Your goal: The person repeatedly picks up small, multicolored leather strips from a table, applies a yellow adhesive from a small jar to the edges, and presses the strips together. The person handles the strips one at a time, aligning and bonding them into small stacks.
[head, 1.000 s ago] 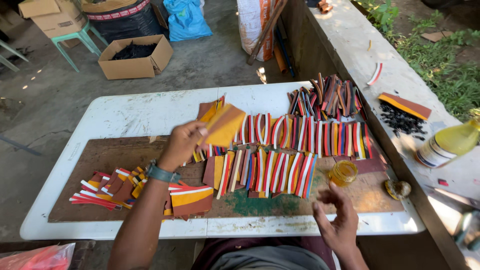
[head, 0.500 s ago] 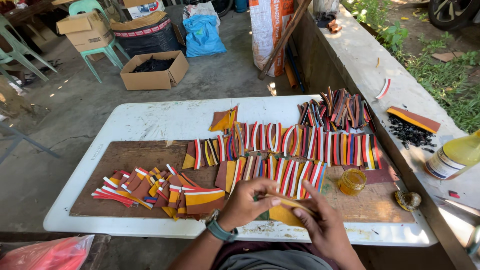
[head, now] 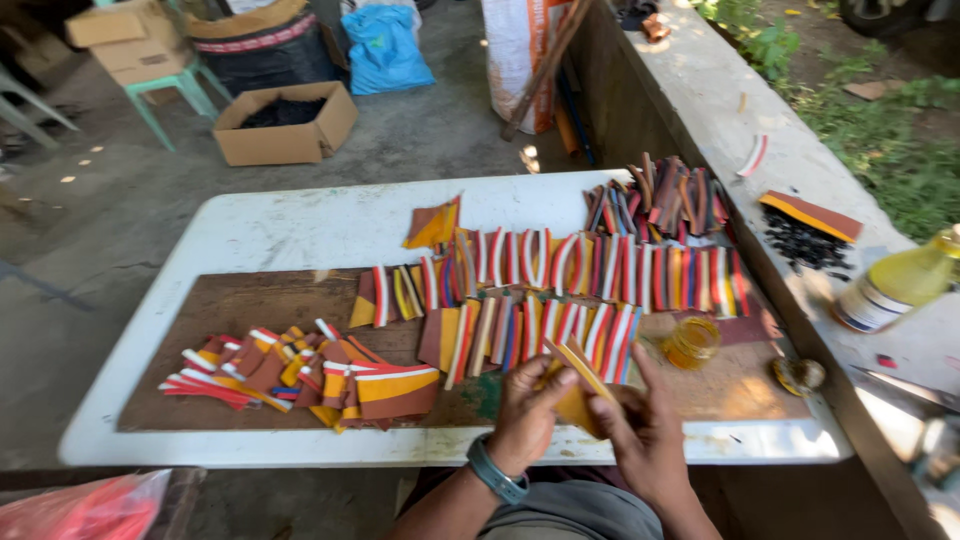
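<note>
Both hands meet at the near edge of the white table [head: 300, 235]. The left hand [head: 528, 410] and right hand [head: 640, 430] pinch an orange-and-brown striped piece [head: 577, 385] between them, just near of the rows of striped strips [head: 560, 290].

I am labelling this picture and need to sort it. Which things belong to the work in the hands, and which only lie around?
Belonging to the work:
- left hand and right hand, both holding the striped piece
- rows of striped pieces
- pile of offcuts
- brown board
- small jar

Just lying about:
- cardboard box
- blue bag
- yellow bottle
- green stool
</note>
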